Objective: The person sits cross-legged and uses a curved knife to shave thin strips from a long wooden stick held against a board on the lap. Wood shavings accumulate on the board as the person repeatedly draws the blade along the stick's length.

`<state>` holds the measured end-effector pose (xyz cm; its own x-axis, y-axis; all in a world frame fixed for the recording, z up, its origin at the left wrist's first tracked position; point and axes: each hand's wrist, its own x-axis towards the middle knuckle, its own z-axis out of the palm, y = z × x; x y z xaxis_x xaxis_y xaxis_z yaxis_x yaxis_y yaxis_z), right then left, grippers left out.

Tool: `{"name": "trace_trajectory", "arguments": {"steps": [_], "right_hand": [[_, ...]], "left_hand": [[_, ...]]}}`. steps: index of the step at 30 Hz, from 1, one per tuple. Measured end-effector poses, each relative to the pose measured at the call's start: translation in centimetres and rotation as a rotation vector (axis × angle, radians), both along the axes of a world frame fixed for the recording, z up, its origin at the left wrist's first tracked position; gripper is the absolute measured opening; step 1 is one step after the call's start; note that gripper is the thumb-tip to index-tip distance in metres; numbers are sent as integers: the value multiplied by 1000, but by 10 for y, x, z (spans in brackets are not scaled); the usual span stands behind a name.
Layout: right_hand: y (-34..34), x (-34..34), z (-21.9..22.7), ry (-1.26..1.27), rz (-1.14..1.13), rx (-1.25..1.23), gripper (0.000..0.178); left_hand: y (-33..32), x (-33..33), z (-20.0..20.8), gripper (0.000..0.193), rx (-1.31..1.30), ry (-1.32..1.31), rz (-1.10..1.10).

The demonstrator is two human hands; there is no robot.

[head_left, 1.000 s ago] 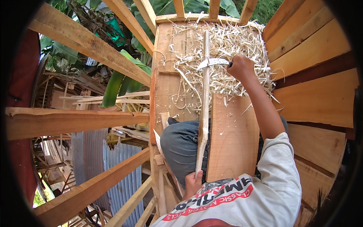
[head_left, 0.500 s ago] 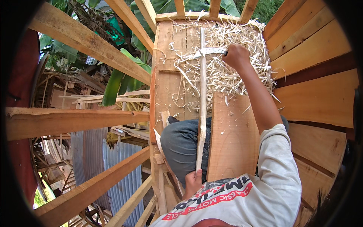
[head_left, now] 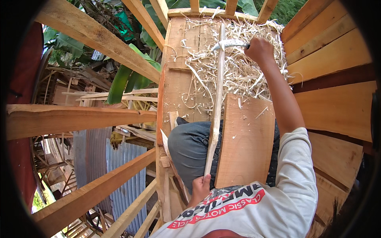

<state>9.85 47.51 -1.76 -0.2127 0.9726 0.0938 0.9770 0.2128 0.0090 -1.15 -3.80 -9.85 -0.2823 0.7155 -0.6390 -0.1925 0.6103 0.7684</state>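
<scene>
My left hand (head_left: 200,187) grips the near end of a long pale wooden stick (head_left: 216,107) that runs away from me over my knee. My right hand (head_left: 258,50) is stretched out far ahead and holds the handle of a curved metal blade (head_left: 229,43), whose edge lies against the stick near its far end. Under the far end lies a heap of pale wood shavings (head_left: 234,67) on a plank platform (head_left: 178,87). A flat wooden board (head_left: 247,142) rests on my lap, right of the stick.
Wooden beams (head_left: 75,117) cross the left side, with open air below them. Corrugated metal sheets (head_left: 119,162) and green leaves (head_left: 123,83) lie beyond. A plank wall (head_left: 333,63) rises on the right. Loose wood offcuts (head_left: 168,158) lie by my knee.
My right hand has pushed the blade along the stick, away from me, toward its far end. My left hand has kept its hold at the near end.
</scene>
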Motion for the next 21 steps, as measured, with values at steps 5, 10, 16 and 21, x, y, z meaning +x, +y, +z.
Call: {"name": "trace_trajectory", "arguments": {"steps": [5,10,16,21], "right_hand": [[59,32,25,226,-402,-88,35],[65,59,45,189,-303,-58,42],[-8,110,-26,716,-255,-356,51],[-109,99,-23,768,-24,-391,39]], "left_hand": [[12,-3,27,55,-54,152,-106],[4,-4,18,56,-51,145,-55],[2,0,16,50,-101,59,-34],[10,1,29,44,-170,72,-38]]}}
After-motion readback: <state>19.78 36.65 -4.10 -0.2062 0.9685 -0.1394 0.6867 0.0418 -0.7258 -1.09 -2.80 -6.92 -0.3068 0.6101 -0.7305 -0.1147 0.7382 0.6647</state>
